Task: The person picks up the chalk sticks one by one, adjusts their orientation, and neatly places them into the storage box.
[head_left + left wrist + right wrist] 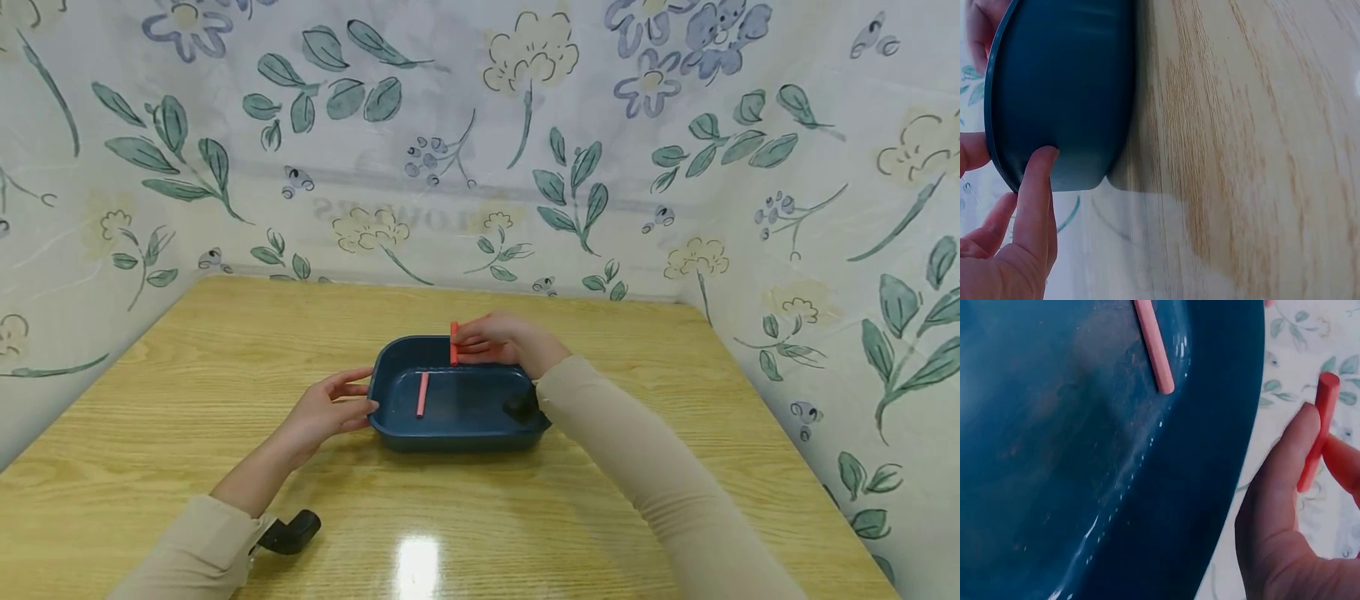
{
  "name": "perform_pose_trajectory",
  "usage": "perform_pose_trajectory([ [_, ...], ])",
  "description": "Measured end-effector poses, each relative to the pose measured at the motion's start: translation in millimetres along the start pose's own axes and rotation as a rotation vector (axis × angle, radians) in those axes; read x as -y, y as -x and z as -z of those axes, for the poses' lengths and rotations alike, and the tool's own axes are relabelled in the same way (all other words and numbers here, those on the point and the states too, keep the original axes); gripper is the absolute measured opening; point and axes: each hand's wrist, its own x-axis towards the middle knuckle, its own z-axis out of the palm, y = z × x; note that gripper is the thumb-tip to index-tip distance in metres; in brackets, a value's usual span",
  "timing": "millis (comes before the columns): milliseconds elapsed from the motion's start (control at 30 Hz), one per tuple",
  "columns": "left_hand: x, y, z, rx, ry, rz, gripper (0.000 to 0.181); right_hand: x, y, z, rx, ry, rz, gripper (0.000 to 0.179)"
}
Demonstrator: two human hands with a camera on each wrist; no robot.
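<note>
A dark blue rectangular basin with rounded corners stands on the wooden table. My left hand grips its left end, the thumb at the rim and a fingertip against the outer wall. Between thumb and fingers of my right hand is a red chalk stick, pinched near upright at the basin's far rim. Inside the basin, toward its left end, lies a pink chalk stick. From the right wrist, the held stick shows outside the rim, apart from the pink one.
The wood-grain table extends around the basin. Flower-patterned cloth walls the back and both sides. Black wrist devices jut from the sleeves, the left one over the table and the right one over the basin's right end.
</note>
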Motion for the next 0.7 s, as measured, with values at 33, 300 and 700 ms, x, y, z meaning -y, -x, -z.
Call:
perform_pose_trajectory([
  [33,0.1,-0.1,0.2,0.001,0.001,-0.003,0.061,0,-1.0,-2,0.013,0.016,-0.007,0.034],
  [300,-0.3,0.6,-0.5,0.010,0.008,-0.013,0.062,0,-5.3,-17,0.103,0.102,-0.040,0.022],
  [700,1.7,0.4,2.2,0.012,0.028,-0.017,0.062,-16,-30.3,-26,0.096,0.154,-0.174,0.008],
])
